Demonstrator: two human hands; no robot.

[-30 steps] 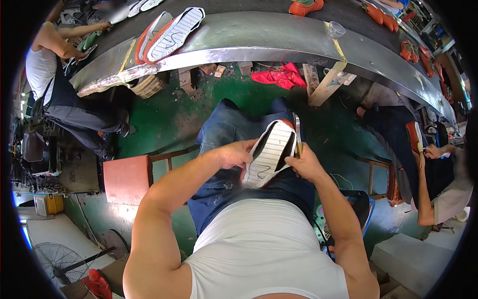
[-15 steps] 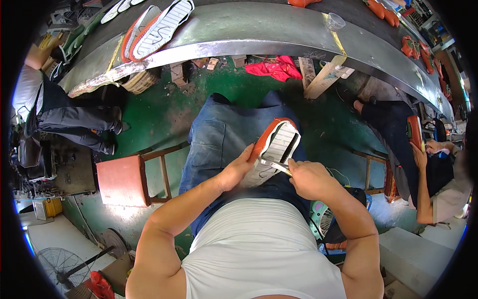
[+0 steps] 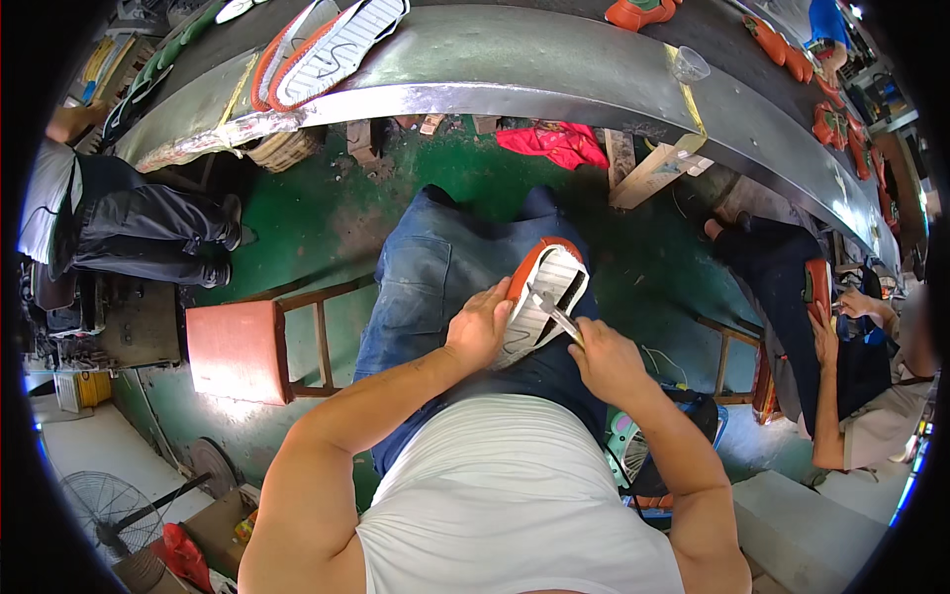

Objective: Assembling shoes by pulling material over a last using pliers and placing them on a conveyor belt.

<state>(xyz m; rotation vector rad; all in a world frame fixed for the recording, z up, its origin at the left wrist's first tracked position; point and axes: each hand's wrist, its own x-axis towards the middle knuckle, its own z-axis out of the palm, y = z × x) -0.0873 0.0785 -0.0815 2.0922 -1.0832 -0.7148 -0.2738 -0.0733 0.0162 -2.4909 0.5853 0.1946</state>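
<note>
An orange-red shoe [image 3: 565,277] lies upside down over my lap, its white ribbed underside facing up, with a dark slot along one side. My left hand [image 3: 480,325] is closed around the shoe's left edge and steadies it. In my right hand [image 3: 609,361] is a hammer [image 3: 560,315], gripped by its handle. The hammer's metal head is over the middle of the underside; whether it touches cannot be made out. Part of the shoe's near end is hidden by my left hand and wrist.
Ahead runs a long metal-edged bench [image 3: 515,59] with a pair of orange and white shoes [image 3: 332,59], a clear cup [image 3: 690,65] and more orange shoes. A red stool [image 3: 237,351] stands left. Co-workers are at both sides; the right one holds a shoe [image 3: 817,287].
The hammer head has moved up along the underside, away from me. My left hand has slid slightly farther along the shoe's edge. The whole view has shifted a little.
</note>
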